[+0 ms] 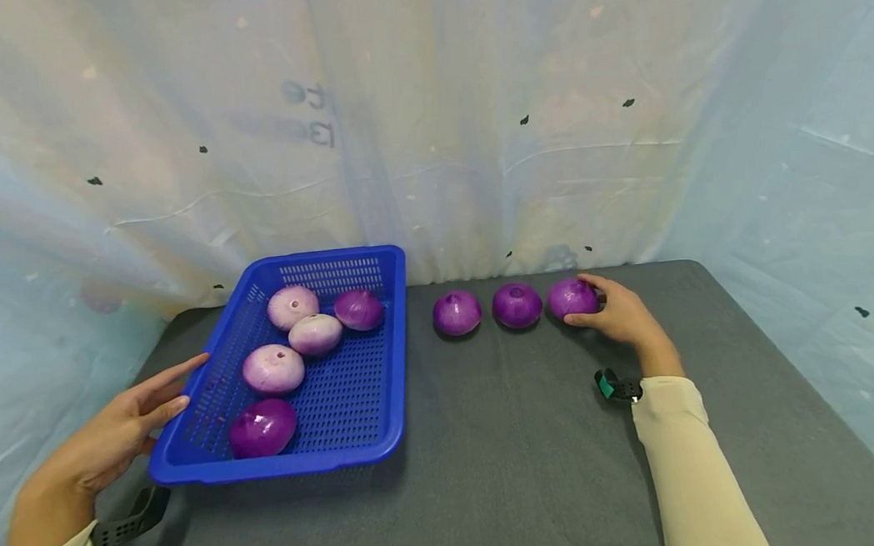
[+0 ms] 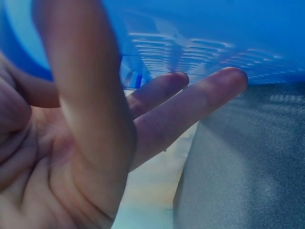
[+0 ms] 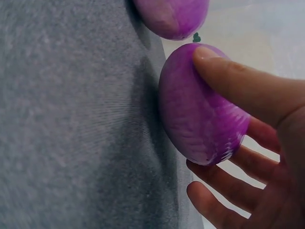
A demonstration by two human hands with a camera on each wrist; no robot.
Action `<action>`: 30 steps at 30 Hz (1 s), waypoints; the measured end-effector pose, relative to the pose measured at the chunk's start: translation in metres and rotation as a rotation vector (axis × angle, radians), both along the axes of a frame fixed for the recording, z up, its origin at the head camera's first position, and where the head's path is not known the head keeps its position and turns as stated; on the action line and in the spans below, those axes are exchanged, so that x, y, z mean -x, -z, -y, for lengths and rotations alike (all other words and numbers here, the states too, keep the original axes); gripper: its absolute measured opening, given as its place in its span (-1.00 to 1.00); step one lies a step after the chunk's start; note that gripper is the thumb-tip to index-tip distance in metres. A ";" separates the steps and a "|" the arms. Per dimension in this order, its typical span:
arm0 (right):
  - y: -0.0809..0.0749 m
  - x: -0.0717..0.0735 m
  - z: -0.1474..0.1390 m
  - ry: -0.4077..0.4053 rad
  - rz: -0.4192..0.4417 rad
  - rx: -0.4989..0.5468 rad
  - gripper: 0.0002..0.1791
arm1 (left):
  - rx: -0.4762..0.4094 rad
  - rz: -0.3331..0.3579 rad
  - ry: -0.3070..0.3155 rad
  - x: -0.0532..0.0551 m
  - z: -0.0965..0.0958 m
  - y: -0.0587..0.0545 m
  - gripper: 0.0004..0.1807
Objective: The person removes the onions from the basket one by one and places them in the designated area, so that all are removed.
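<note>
My right hand (image 1: 618,310) holds a purple onion (image 1: 572,297) at the right end of a short row, thumb on its near side and a fingertip at its top. In the right wrist view the thumb presses that onion (image 3: 205,107), while two lower fingers spread away from it. My left hand (image 1: 119,430) is at the left side of a blue plastic basket (image 1: 401,375), its fingers reaching to the rim. Straight fingers (image 2: 190,105) lie against the slotted blue wall in the left wrist view. Inside the basket are purple onions (image 1: 263,427) and paler onions (image 1: 273,369).
Two more purple onions, a middle one (image 1: 517,306) and a left one (image 1: 457,313), sit between the basket and my right hand. The dark grey table (image 1: 509,469) ends at a pale plastic curtain (image 1: 458,121) behind, with more sheeting at both sides.
</note>
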State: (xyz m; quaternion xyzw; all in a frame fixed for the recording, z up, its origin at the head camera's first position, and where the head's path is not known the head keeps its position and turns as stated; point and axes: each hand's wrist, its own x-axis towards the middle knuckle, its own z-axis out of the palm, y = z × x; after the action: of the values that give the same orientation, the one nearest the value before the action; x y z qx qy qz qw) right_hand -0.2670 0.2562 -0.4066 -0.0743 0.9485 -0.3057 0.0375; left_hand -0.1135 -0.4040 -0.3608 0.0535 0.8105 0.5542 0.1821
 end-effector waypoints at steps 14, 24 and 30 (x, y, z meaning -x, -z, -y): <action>0.002 0.000 0.001 -0.007 0.007 0.005 0.03 | 0.008 0.008 -0.009 0.000 -0.001 0.000 -0.33; -0.004 -0.003 0.002 -0.017 0.021 0.017 0.03 | 0.006 0.000 0.002 0.000 0.000 0.000 -0.34; -0.007 -0.002 0.000 -0.022 0.011 0.025 0.03 | 0.038 0.005 -0.025 0.000 -0.001 0.000 -0.33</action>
State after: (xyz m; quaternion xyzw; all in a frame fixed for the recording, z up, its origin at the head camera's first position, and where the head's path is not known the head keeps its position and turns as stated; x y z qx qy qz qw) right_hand -0.2645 0.2560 -0.3992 -0.0835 0.9435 -0.3176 0.0453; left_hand -0.1137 -0.4033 -0.3607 0.0385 0.8210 0.5411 0.1779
